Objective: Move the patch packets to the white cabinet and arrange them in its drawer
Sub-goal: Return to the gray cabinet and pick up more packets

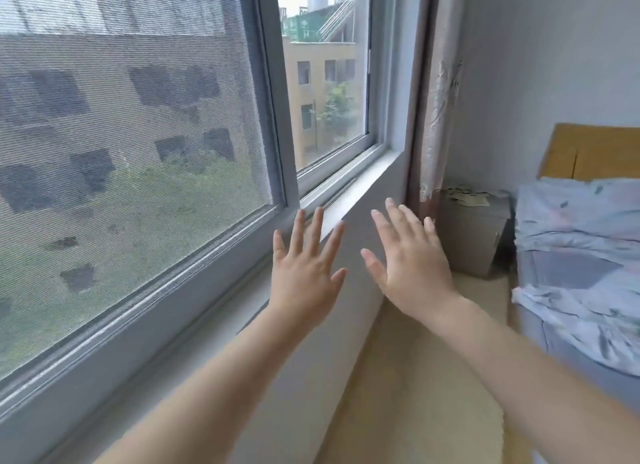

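Both our hands are up in front of us, backs toward us, fingers straight and spread, holding nothing. The L hand (304,273) is raised in front of the window sill (349,200), w/ its fingertips over the sill's edge. The R hand (412,273) is just beside it, close but not touching, fingertips in front of the lower end of the curtain (440,117).

The curtain hangs bunched in the corner, right of the window. The window has a mesh screen (121,134) on the left and a glass pane (325,82) on the right, w/ buildings and a tree outside.

Beyond the R hand, btw curtain and bed (581,255), stands a small pale cabinet (474,241). A few pale flat packets (467,196) lie on top of it, too small and blurry to read.

The bed has a light blue patterned cover and a wooden headboard (588,151) against the wall. A cream rug (408,394) lies on the floor under our arms.
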The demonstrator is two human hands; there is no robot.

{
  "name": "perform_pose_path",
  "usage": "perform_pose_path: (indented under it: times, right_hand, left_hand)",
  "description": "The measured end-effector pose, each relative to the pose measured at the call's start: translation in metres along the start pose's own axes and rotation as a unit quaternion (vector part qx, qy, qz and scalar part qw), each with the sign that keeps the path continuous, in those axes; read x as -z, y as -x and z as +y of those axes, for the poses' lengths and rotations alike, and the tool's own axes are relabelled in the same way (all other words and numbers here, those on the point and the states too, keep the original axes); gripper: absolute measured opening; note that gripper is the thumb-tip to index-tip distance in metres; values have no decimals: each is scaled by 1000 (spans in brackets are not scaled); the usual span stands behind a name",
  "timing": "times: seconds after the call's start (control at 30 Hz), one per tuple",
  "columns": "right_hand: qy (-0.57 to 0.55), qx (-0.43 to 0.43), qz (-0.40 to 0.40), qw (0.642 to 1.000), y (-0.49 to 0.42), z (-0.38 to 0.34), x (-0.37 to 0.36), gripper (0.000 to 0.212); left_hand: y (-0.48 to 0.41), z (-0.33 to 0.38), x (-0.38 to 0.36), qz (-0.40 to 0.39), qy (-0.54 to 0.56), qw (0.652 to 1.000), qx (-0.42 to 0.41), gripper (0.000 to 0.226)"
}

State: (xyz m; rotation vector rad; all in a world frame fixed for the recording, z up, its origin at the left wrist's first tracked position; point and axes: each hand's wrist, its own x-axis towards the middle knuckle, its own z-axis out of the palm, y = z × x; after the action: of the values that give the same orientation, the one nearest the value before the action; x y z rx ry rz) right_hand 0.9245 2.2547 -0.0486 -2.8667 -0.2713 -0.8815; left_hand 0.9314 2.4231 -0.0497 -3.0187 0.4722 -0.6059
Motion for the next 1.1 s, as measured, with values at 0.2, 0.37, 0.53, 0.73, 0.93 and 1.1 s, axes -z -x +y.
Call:
perform_pose_path:
  times: [0.2, 0.37, 0.53, 0.73, 0.93, 1.1]
  right_hand:
    - [53, -82, 9, 995, -81, 85, -42, 67]
    - [79, -133, 3, 988, -130, 176, -87, 69]
    - [103, -166, -2, 981, -191, 294, -133, 69]
    - [124, -211, -22, 969, -268, 439, -170, 73]
    - [131, -244, -33, 960, -322, 563, -213, 76]
    - [124, -270, -47, 954, -370, 671, -263, 67]
  left_hand:
    - [-142, 25, -53, 9, 54, 997, -57, 70]
    - [-246, 75, -109, 22, 97, 990, -105, 70]
    - [-372, 142, -165, 34, 101, 985, -139, 70]
    - [-524, 235, -208, 39, 121, 978, -168, 71]
    - [-643, 310, -261, 33, 130, 969, -205, 72]
    - [-749, 372, -314, 41, 125, 964, -233, 71]
